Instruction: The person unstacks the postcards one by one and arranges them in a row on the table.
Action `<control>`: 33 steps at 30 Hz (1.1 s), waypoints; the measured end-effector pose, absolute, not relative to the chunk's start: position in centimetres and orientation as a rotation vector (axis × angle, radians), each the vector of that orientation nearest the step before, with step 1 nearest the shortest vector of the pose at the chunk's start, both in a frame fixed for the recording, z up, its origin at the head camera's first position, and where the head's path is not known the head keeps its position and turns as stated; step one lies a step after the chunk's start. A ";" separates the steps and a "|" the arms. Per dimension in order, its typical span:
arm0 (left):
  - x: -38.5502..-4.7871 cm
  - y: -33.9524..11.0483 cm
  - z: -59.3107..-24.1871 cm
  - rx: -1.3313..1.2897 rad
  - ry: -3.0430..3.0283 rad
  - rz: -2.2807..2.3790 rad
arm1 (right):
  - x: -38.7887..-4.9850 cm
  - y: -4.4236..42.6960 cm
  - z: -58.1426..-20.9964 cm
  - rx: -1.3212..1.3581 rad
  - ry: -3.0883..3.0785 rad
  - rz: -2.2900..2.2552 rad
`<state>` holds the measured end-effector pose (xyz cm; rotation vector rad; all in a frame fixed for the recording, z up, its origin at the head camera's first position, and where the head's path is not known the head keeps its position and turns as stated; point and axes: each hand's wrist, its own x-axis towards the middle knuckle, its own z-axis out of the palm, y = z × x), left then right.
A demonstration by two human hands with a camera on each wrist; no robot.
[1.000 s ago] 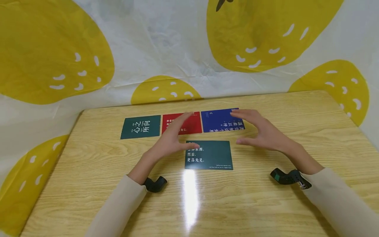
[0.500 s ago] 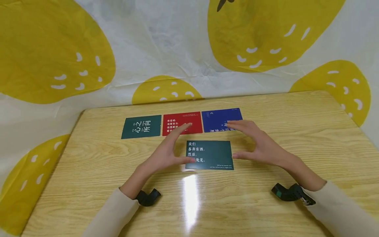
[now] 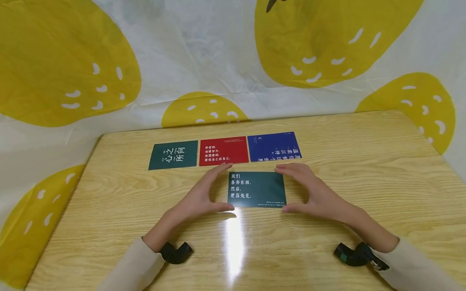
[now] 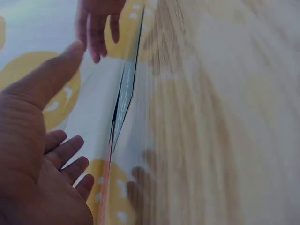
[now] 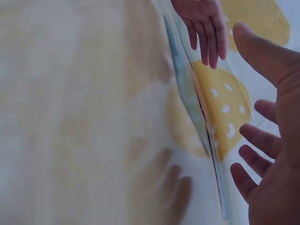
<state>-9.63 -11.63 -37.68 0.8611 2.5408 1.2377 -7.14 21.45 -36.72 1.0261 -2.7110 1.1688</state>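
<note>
A dark green card [image 3: 263, 188] with white writing lies flat on the table, nearest to me. My left hand [image 3: 200, 198] hovers at its left end, thumb and fingers spread apart. On the other side, my right hand [image 3: 313, 194] has the same spread shape, its fingertips near the card's right corners. Both wrist views show the left hand [image 4: 42, 122] and the right hand [image 5: 272, 126] raised off the tabletop, holding nothing. Behind the card a second green card [image 3: 160, 157], a red card [image 3: 238, 149] and a blue card [image 3: 267, 147] form a row.
The wood-grain table [image 3: 109, 226] is glossy and reflects a bright light strip in front of the near card. A white cloth [image 3: 204, 48] with yellow fruit prints hangs behind the table's far edge. Black wrist devices [image 3: 176, 252] sit at both cuffs.
Both hands have come back toward me, from over the rear cards to either side of the near green card. The red and blue cards are now uncovered; the cards have not moved.
</note>
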 end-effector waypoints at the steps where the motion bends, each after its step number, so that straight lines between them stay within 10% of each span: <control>1: -9.6 -11.7 -37.9 0.852 2.539 1.239 | -7.0 21.4 -36.9 1.019 -2.720 1.170; 33: -9.4 -11.1 -39.4 0.842 2.652 1.127 | -6.7 20.5 -38.6 0.748 -2.823 1.080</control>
